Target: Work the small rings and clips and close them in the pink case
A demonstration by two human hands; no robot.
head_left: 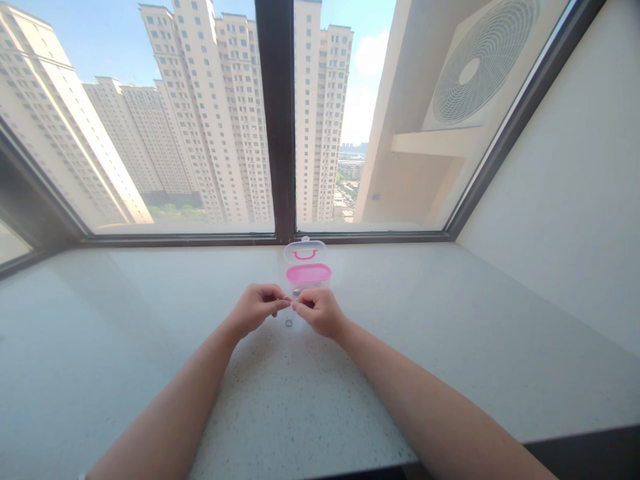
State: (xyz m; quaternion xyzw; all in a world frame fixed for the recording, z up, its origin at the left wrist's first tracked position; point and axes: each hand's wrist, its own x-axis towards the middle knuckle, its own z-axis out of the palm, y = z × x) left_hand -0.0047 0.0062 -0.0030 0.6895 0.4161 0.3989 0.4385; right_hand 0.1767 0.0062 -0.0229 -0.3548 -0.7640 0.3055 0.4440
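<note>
My left hand (259, 308) and my right hand (318, 310) meet over the pale speckled counter, both closed in a pinch with fingertips nearly touching. Something small sits between the fingertips, too tiny to make out. Just below them a small metal ring (289, 323) lies flat on the counter. Right behind my hands stands a clear plastic box with a pink rim (309, 273). Its clear lid (305, 254), with a pink handle, is tipped up at the back. My right hand hides part of the box's front, where a dark small item shows.
A speckled white counter (125, 347) spreads to both sides. Behind the box runs the dark window frame (285, 133) with glass panes. A white wall (560, 200) rises on the right. The counter's dark front edge (590, 453) shows at lower right.
</note>
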